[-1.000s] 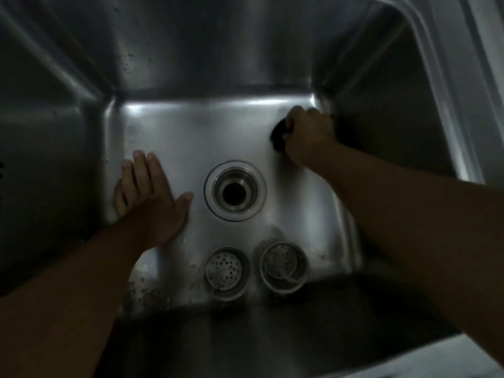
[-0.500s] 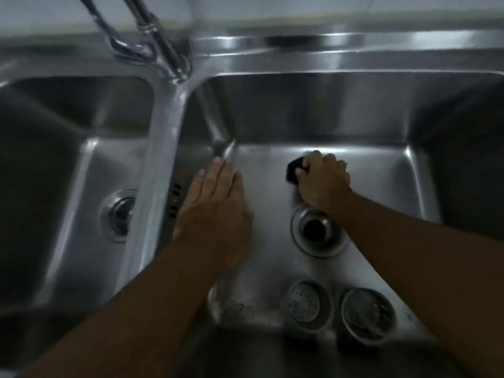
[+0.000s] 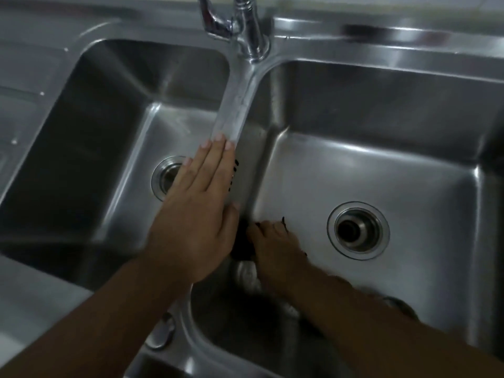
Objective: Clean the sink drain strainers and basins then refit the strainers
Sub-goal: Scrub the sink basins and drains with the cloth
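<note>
Left hand (image 3: pixel 196 222) now over divider (image 3: pixel 234 110); two basins (image 3: pixel 81 159) (image 3: pixel 381 173), two drains (image 3: pixel 166 177) (image 3: pixel 358 231)

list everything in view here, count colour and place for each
divider: one, steel grey, between the basins
left basin: one, steel grey, left of divider
right basin: one, steel grey, right of divider
faucet: one, chrome, top centre
left drain: one, steel, left basin floor, partly hidden
right drain: one, steel, right basin floor, open
scrubber: one, black, right basin's left side
strainer: one, grey, mostly hidden, right basin's near edge
round cap: one, steel, near rim
left hand: one, flat on divider
right hand: one, grips scrubber
</note>
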Motion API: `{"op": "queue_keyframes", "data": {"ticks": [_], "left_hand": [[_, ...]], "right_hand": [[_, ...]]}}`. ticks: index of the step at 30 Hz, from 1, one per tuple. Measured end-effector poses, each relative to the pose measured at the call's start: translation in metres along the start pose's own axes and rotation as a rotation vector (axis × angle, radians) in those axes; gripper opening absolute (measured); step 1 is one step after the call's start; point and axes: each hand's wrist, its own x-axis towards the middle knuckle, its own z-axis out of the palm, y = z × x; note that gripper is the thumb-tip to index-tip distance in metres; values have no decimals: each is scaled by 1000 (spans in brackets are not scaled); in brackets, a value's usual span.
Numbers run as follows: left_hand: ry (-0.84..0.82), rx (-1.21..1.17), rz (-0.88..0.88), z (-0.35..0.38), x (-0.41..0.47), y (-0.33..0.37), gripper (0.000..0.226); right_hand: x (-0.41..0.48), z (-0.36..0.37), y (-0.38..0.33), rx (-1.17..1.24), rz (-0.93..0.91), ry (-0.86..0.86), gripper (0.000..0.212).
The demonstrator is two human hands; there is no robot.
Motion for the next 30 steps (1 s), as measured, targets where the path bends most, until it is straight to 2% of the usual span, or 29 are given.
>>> {"op": "queue_keyframes", "data": {"ticks": [1, 3, 7, 10, 12, 15, 17, 20, 23, 25, 28, 30], "left_hand": [[13, -5, 1, 1, 1, -1, 74], [32, -13, -2, 1, 2, -1, 74], [37, -14, 1, 3, 3, 1, 82], [35, 16, -11, 3, 4, 1, 90], [25, -3, -6, 2, 5, 1, 92], [-8, -34, -13, 2, 5, -1, 97], [-13, -33, -9, 4, 5, -2, 97], [-9, -20, -8, 4, 5, -2, 97], [-4, -12, -11, 4, 5, -2, 97], [2, -17, -5, 5, 6, -2, 95], [6, -29, 1, 8, 7, -4, 93], [12, -29, 4, 9, 5, -5, 93]], "right_hand": [[2, -3, 4, -57, -64, 3, 63], [18, -17, 17, -107, -140, 67, 51], [92, -66, 39, -6, 153, 309, 43], [117, -88, 24, 234, 258, 432, 31], [91, -80, 8, 257, 122, 425, 26], [39, -63, -8, 306, -212, 170, 15], [49, -75, -3, 258, -245, 157, 24], [97, -110, 3, 322, -76, 448, 32], [122, -130, -4, 530, 100, 737, 33], [106, -116, -14, 572, 31, 718, 32], [62, -85, -22, 561, -115, 515, 27], [62, -88, -15, 499, -168, 492, 28]]}}
